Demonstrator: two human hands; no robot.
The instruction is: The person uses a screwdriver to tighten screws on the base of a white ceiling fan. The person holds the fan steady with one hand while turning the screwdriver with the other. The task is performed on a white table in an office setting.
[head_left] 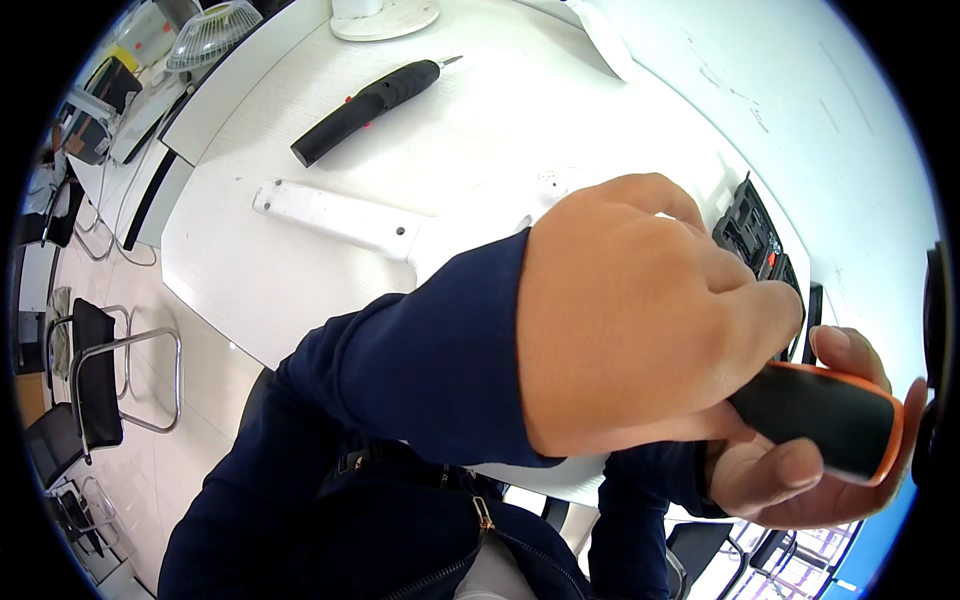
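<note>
A black object with an orange rim [825,420], rounded at its end, is held between my two hands at the right; its kind is not clear. My left hand [650,310] reaches across in front of me, its fingers curled closed at the object's left end and hiding that part. Below and around the other end, my right hand [785,480] cups it, thumb on the near side and fingers on the far side. Under my left forearm lies a white handle-shaped plastic part [340,218], partly covered by the sleeve.
Farther back on the white table [560,110] lies a black cordless screwdriver [372,108] with red buttons. An open black tool case [748,225] stands by the wall, partly behind my hands. A white round base [385,20] sits at the far edge. Chairs [100,375] stand left.
</note>
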